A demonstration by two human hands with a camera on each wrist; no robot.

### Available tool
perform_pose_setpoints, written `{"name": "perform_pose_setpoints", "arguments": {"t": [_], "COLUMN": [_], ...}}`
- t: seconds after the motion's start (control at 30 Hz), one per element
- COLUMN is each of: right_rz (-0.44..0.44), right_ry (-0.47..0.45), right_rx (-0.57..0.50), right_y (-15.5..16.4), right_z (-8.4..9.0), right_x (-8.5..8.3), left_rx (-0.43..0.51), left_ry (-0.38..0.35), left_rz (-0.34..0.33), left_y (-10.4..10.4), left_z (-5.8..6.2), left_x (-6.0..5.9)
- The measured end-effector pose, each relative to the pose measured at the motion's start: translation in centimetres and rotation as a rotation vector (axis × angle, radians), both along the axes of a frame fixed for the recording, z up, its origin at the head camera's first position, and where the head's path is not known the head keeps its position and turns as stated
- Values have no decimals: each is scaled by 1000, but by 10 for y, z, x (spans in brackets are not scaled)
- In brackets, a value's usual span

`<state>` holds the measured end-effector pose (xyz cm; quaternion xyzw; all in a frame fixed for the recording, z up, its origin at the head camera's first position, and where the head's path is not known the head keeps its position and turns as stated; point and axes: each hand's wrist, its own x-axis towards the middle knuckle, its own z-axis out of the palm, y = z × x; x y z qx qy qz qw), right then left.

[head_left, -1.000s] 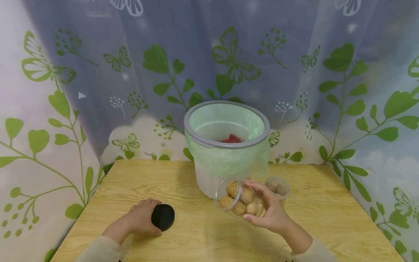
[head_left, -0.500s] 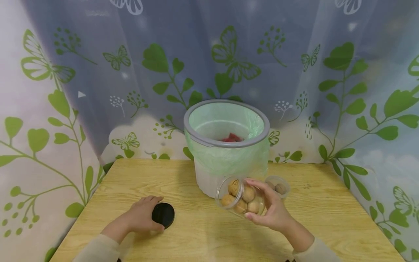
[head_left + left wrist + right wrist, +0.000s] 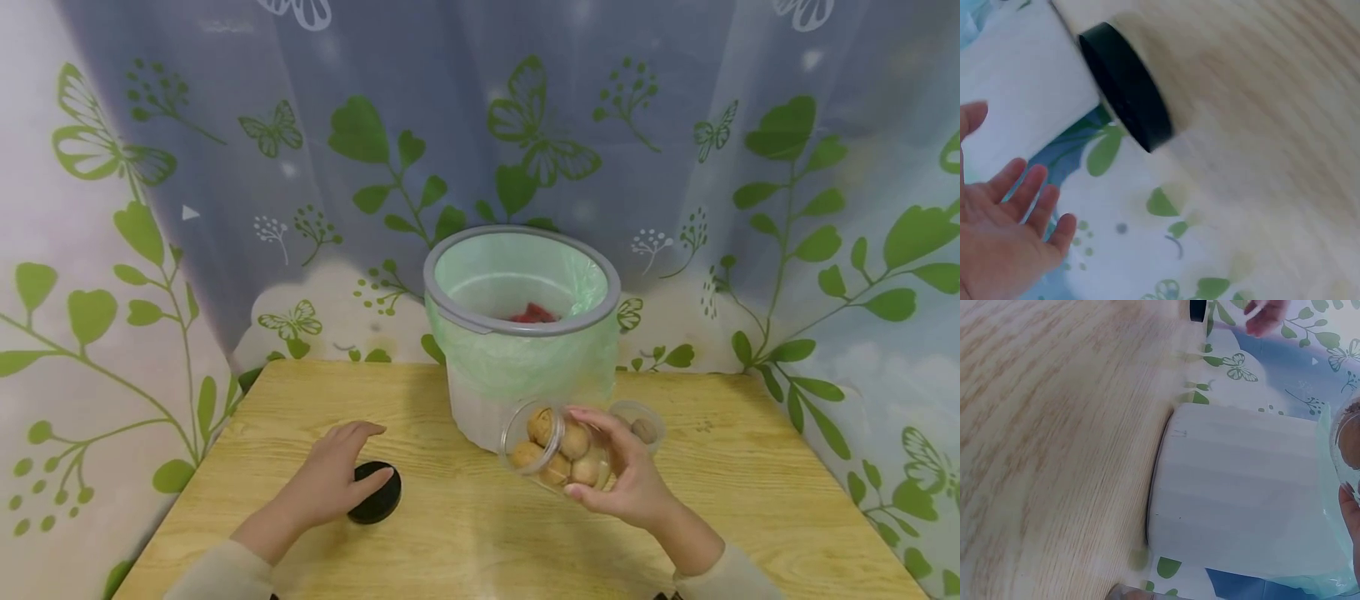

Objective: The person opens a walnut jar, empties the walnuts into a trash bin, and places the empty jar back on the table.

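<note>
In the head view my right hand grips a clear plastic jar, tilted with its open mouth to the left. Several walnuts lie inside it. On the table at left is a round black lid. Just above it hovers my left hand, thumb and fingers spread. The left wrist view shows that hand apart from the lid, which rests on the wood. At the edge of the right wrist view only part of the jar and a few fingertips show.
A white bin with a grey rim and a pale green liner stands at the back of the wooden table. Something red lies in it. Behind my right hand is a small clear tub with brown nuts, partly hidden. A patterned curtain hangs behind.
My left hand has let go of the black lid and lifted with its fingers spreading; the lid stays on the table. The right hand has drifted slightly right with the jar.
</note>
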<state>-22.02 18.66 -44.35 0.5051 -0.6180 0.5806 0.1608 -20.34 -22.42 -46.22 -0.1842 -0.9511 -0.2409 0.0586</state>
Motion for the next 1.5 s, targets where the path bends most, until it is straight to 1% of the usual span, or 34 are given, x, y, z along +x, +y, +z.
{"name": "perform_pose_setpoints", "arguments": {"t": [0.2,0.33,0.43,0.53,0.67,0.87,1.1,1.37,1.5], "right_rz": [-1,-3,-8,-14,-18,-18,-16,0,2], "right_ry": [-17,-18,-19,-26,-23,-13,-17,-29,-15], "right_rx": [0,-1,1,3,4,0,-11,-24,-34], "right_y": [2,3,4,5,7,9,9,14,16], "right_z": [1,0,0,0,-1,-3,-3,-2,-3], "right_x": [1,0,0,1,0,-1,-1,-1,-2], "left_rx": [82,138,177,207,232,261,297,324,342], "left_ry": [170,301,381,439,483,526,619,678,695], "left_rz": [-14,-34,-54,-79,-106,-115,-141,-146,-143], "left_y": [15,25,33,39,46,52,61,72,76], "left_z": [16,27,34,41,49,59,67,82,86], "left_x": [2,3,4,5,6,3,-8,-20,-26]}}
